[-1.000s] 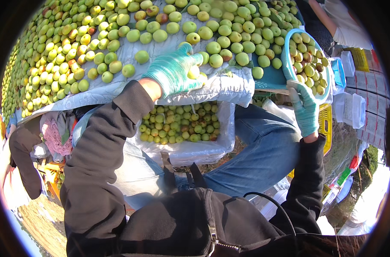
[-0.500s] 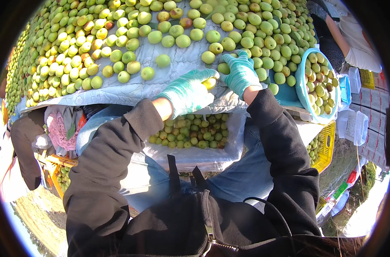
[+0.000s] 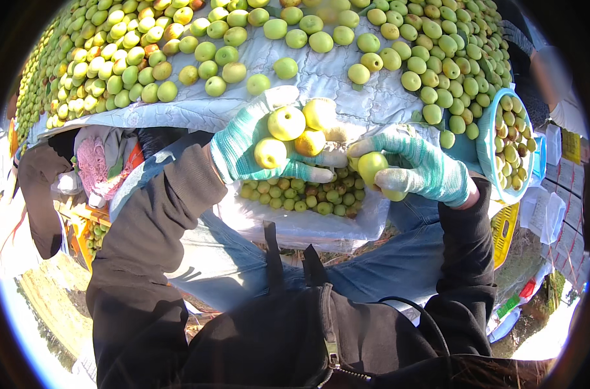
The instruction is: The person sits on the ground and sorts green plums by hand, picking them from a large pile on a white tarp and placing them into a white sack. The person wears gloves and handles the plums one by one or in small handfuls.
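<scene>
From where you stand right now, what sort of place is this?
Probably an outdoor fruit-handling spot: green fruit spread on a quilted cloth, a plastic-lined bin holding more, and sunlit ground.

Teal-gloved left hand (image 3: 242, 146) cradles four round yellowish fruits (image 3: 286, 123), while the teal-gloved right hand (image 3: 431, 162) clutches round green fruits (image 3: 371, 167)!

The left hand (image 3: 240, 146) and right hand (image 3: 431, 165) hid much of the far rim of the crate (image 3: 366, 225) from me. Over the crate, the right hand half covered one fruit (image 3: 393, 194). Beyond the crate, the pile (image 3: 107, 71) ran out of view; well right of the crate, an arm (image 3: 545, 79) looked blurred.
</scene>
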{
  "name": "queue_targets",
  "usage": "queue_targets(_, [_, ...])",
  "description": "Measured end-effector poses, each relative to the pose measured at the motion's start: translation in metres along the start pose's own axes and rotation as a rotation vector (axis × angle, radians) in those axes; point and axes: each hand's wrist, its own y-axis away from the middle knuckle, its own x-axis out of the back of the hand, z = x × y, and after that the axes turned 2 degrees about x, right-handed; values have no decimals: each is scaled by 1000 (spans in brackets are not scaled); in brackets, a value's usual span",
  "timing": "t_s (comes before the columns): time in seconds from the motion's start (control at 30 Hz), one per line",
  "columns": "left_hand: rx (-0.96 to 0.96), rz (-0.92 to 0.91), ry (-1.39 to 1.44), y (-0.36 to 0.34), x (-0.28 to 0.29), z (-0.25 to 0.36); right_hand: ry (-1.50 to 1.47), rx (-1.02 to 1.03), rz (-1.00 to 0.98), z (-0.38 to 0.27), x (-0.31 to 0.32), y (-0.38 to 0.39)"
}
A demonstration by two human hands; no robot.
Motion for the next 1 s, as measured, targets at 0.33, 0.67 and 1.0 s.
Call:
queue_targets(0.33, [-35, -120, -1058, -8, 11, -16, 448, 260, 302, 23, -59, -37])
queue_targets(0.67, [115, -198, -1465, 2, 15, -10, -166, 65, 228, 41, -55, -34])
queue_targets(1.0, [-230, -194, -1764, 6, 4, -9, -385, -85, 112, 47, -47, -19])
